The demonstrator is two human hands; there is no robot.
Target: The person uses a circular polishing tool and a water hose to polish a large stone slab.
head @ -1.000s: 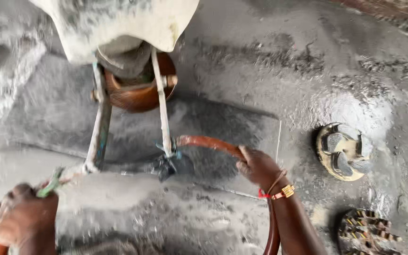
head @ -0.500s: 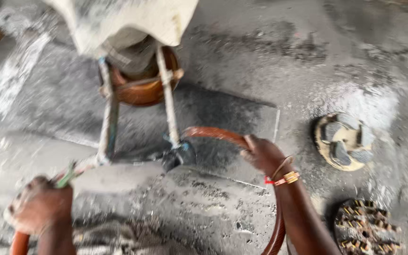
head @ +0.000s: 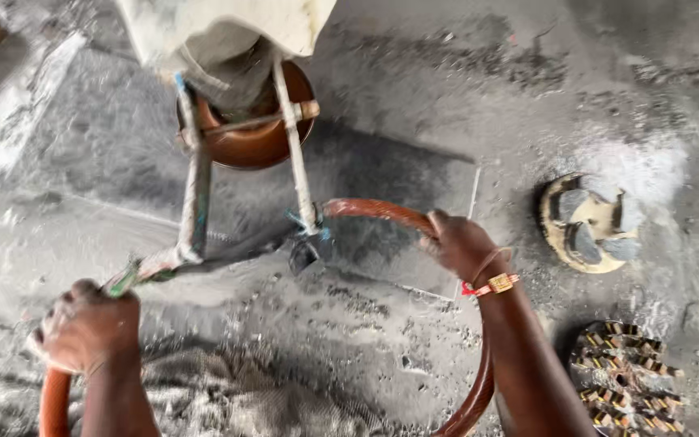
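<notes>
My left hand (head: pixel 86 324) is closed around the green-wrapped end of the left handle bar (head: pixel 196 194) of a floor machine. Closed on a thick orange-brown hose (head: pixel 374 210), my right hand (head: pixel 463 243) sits just right of the right handle bar (head: pixel 297 162); a red and gold band is on the wrist. Both bars run up to a round brown housing (head: pixel 256 142), which is partly covered by a white sack (head: pixel 228 32). The hose loops down past my right forearm, and a further stretch shows below my left hand.
The stone floor (head: pixel 382 340) is wet and covered in grey slurry. A worn round grinding disc (head: pixel 588 226) lies to the right, and a second disc with several small blocks (head: pixel 624 388) is at the lower right. White powder is spread near the right edge.
The machine and both hands now sit higher and further right in view. Both hands keep their grips on the handle and the hose.
</notes>
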